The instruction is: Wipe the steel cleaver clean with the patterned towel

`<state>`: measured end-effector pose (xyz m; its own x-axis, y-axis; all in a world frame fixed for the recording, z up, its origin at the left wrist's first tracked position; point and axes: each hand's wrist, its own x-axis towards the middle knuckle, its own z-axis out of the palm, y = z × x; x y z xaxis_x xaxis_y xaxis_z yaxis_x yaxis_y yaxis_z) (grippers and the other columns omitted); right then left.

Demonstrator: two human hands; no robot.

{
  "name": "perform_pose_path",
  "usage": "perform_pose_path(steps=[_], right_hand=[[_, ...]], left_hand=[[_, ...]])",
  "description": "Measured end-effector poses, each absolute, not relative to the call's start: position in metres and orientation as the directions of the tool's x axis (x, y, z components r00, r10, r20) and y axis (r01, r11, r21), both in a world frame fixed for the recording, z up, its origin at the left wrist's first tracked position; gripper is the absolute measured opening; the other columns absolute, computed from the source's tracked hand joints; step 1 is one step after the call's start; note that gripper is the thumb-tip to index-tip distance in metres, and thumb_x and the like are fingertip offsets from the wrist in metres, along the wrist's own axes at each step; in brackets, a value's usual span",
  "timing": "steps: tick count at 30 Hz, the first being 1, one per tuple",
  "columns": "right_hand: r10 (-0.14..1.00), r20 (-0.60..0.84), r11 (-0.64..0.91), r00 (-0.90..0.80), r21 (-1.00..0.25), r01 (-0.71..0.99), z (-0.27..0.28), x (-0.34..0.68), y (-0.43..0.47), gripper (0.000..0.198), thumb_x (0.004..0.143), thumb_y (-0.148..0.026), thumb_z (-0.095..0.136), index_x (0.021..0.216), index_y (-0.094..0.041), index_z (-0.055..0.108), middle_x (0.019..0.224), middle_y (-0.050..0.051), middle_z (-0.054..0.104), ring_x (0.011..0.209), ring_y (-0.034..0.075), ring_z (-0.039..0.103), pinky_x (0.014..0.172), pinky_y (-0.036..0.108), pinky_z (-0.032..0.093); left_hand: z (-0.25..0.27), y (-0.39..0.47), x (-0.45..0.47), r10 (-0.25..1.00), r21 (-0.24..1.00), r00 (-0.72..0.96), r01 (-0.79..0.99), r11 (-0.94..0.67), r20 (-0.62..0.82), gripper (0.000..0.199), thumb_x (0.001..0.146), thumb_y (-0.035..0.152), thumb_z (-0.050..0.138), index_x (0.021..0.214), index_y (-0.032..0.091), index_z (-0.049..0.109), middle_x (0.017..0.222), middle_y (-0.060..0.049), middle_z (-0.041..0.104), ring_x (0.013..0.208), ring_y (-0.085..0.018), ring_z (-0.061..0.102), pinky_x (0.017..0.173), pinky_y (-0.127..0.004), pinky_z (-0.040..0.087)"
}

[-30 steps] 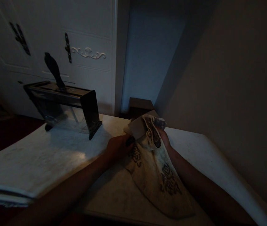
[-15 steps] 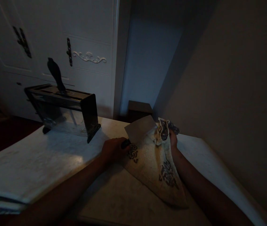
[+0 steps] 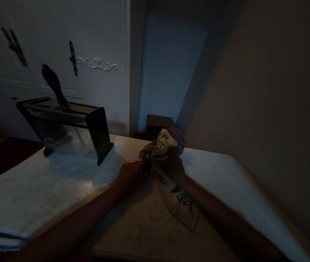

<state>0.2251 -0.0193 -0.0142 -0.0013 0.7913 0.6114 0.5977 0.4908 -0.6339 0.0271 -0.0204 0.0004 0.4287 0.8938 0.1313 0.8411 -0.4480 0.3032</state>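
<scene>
- I see my left hand [image 3: 129, 174] closed around a dark handle; I think it is a knife, but its blade is hidden in the cloth.
- My right hand [image 3: 174, 168] is closed on the patterned cloth [image 3: 163, 145], bunched up over the blade. One end of the cloth hangs down near me and lies on the table [image 3: 62, 182].
- Both hands are together near the middle of the table, a bit to the far side.
- The far edge of the table is just behind the hands. The right edge runs close beside the wall [image 3: 266, 109], so there is little room there.
- To the left there is a lot of bare table top. The near left edge is well apart from the hands.
- A knife rack [image 3: 70, 123] stands at the far left, well apart from my hands.
- I count one cloth, one rack, and one dark handle [image 3: 52, 83] sticking up out of the rack.
- Behind the rack is a white cupboard [image 3: 62, 43].
</scene>
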Motion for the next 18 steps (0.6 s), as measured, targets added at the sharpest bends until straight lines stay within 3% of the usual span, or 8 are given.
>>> perform_pose_path(steps=[3,6,11,18], right_hand=[[0.727,0.652,0.572,-0.215,-0.403,0.714,-0.019,0.225,-0.014,0.036,0.077,-0.032,0.060,0.111,-0.021,0.063,0.117,0.013,0.066,0.116,0.033,0.056,0.103,0.052,0.042],[0.692,0.670,0.581,-0.267,-0.299,0.757,-0.017,0.227,-0.011,0.035,0.079,-0.031,0.058,0.112,-0.020,0.061,0.114,0.014,0.066,0.113,0.033,0.057,0.102,0.052,0.042],[0.736,0.663,0.489,-0.137,-0.381,0.785,-0.015,0.236,-0.008,0.032,0.079,-0.034,0.060,0.108,-0.022,0.061,0.106,0.012,0.066,0.106,0.033,0.058,0.098,0.052,0.043],[0.731,0.680,0.396,0.055,-0.489,0.777,-0.020,0.262,0.005,0.043,0.078,-0.034,0.060,0.117,-0.017,0.058,0.121,0.015,0.062,0.119,0.033,0.052,0.105,0.052,0.036]], left_hand=[[-0.004,-0.025,0.031,0.869,0.235,0.477,0.837,-0.494,0.129,0.030,0.091,0.039,0.046,0.102,0.019,0.065,0.101,-0.011,0.073,0.086,-0.025,0.070,0.068,-0.031,0.044],[-0.009,-0.026,0.032,0.848,0.205,0.506,0.823,-0.530,0.159,0.033,0.093,0.040,0.042,0.105,0.018,0.064,0.101,-0.012,0.073,0.085,-0.026,0.070,0.067,-0.032,0.045],[-0.007,-0.027,0.031,0.835,0.184,0.526,0.815,-0.549,0.164,0.032,0.093,0.039,0.043,0.108,0.020,0.063,0.100,-0.009,0.073,0.084,-0.024,0.069,0.066,-0.030,0.044],[-0.005,-0.026,0.025,0.853,0.225,0.500,0.823,-0.522,0.150,0.029,0.089,0.038,0.048,0.107,0.023,0.066,0.101,-0.007,0.074,0.085,-0.023,0.069,0.066,-0.029,0.043]])
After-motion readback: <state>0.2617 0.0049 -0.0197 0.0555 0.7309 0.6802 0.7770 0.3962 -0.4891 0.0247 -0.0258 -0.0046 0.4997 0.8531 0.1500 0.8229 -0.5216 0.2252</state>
